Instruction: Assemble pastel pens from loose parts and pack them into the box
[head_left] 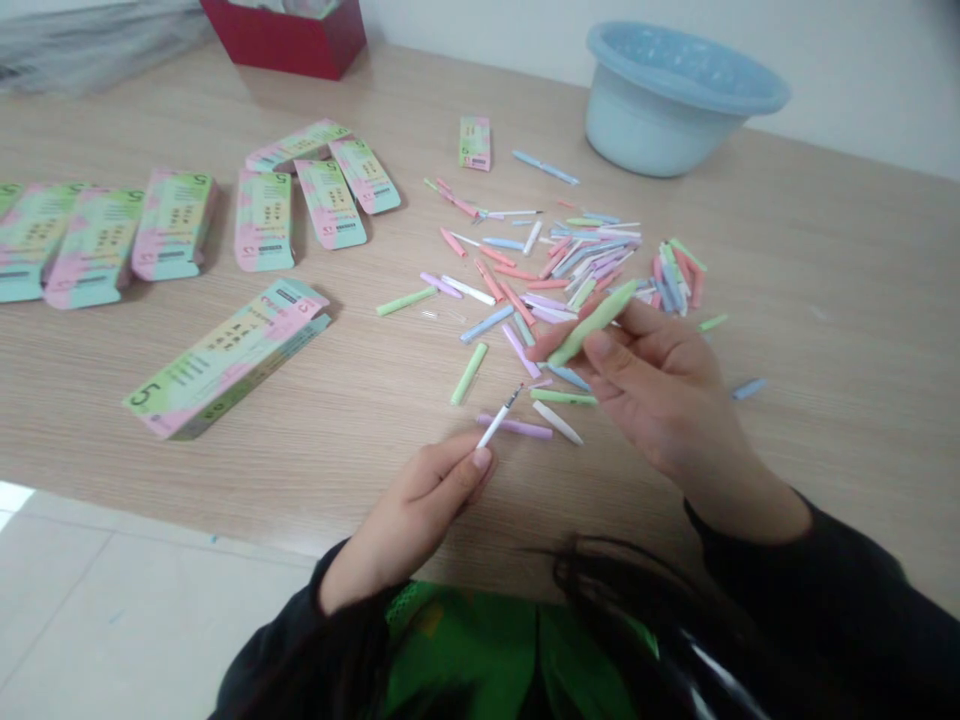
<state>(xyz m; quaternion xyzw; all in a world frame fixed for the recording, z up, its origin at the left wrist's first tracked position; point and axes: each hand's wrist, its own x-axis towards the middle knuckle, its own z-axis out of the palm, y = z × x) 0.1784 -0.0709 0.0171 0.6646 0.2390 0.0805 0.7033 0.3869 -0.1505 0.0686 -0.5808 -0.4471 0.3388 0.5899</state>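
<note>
My left hand (pixel 439 485) is closed, thumb and fingers pinching a slim white pen refill (pixel 499 418) that tilts up to the right, its dark tip uppermost. Between the thumb and fingers of my right hand (pixel 667 390) is a light green tapered pen barrel (pixel 596 322), held above the table. The two held parts are apart from each other. Beneath and beyond the hands lies a loose pile of pastel pen parts (pixel 592 255) in pink, blue, purple, green and white. A purple pen part (pixel 517 427) and a white tapered barrel (pixel 556 422) lie close to my left hand.
Several pink-and-green cartons (pixel 174 225) stand or lie at the left, with a longer carton (pixel 229 358) nearer me. A small carton (pixel 475 143) lies behind the pile. At the back are a light blue basin (pixel 645 120) and a red box (pixel 289 38).
</note>
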